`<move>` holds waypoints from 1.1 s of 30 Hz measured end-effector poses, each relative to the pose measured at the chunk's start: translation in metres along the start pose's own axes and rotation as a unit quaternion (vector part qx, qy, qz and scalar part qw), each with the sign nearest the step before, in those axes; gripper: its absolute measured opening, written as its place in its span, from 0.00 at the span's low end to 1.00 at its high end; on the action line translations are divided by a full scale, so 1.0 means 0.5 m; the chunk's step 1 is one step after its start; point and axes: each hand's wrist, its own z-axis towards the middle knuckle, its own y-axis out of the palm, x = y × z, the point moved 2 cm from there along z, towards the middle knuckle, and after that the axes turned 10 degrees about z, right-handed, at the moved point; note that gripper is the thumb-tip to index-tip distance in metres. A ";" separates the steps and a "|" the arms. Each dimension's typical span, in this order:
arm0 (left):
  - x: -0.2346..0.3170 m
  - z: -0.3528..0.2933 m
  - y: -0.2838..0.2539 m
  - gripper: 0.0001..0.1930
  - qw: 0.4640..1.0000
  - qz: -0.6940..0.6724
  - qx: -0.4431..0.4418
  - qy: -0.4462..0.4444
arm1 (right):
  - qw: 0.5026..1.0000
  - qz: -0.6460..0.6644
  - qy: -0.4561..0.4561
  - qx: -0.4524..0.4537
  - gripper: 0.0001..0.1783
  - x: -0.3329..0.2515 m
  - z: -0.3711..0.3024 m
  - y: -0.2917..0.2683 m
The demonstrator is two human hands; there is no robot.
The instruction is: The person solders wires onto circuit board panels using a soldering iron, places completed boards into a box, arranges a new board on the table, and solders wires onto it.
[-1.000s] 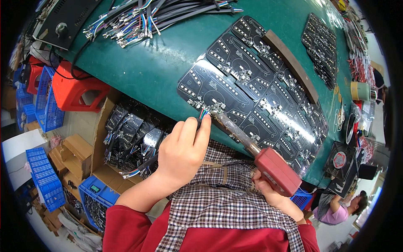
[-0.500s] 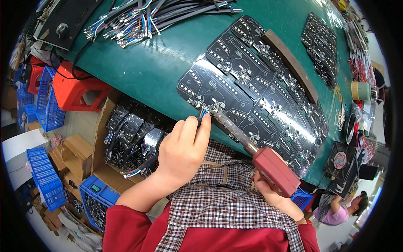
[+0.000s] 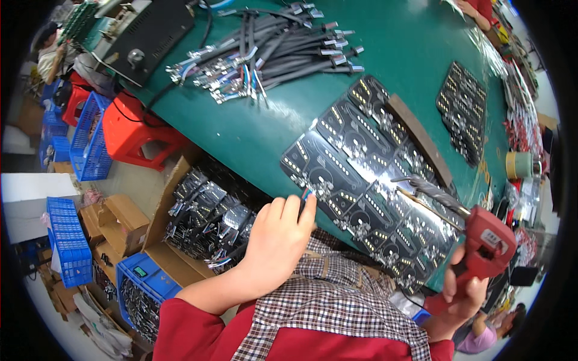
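Note:
My left hand (image 3: 280, 240) pinches a dark cable with coloured wires (image 3: 307, 195) at the near left edge of black circuit boards (image 3: 355, 174). The wire ends meet the solder pads there; whether they are joined is too small to tell. My right hand (image 3: 460, 292) grips the handle of a red soldering gun (image 3: 490, 237). Its long tip points left over the boards, well away from the wires. The boards lie side by side on the green table, dotted with small white parts. A curved brown bar (image 3: 421, 138) rests along their far right side.
A heap of grey-black cables (image 3: 283, 54) lies at the far left, near a black box with a knob (image 3: 150, 45). More boards (image 3: 462, 111) are stacked to the right. Below the table edge stand a cardboard box (image 3: 159, 219) of wired boards and a red stool (image 3: 135, 132).
The soldering gun has lifted from the wires and swung right, turning in my right hand. My left hand stays at the board edge with the cable. The whole view has shifted.

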 end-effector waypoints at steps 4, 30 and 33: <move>-0.074 0.089 -0.102 0.20 0.994 -0.044 -0.042 -0.091 | 0.999 -0.006 -0.038 -0.020 0.33 -0.013 0.073 -0.022; -0.287 0.378 -0.104 0.15 0.969 -0.201 -0.047 -0.137 | 0.997 -0.025 -0.048 -0.048 0.28 0.035 0.228 -0.053; -0.138 0.293 -0.110 0.10 0.936 -0.320 -0.072 -0.127 | 0.993 -0.056 -0.082 -0.058 0.32 0.044 0.221 -0.078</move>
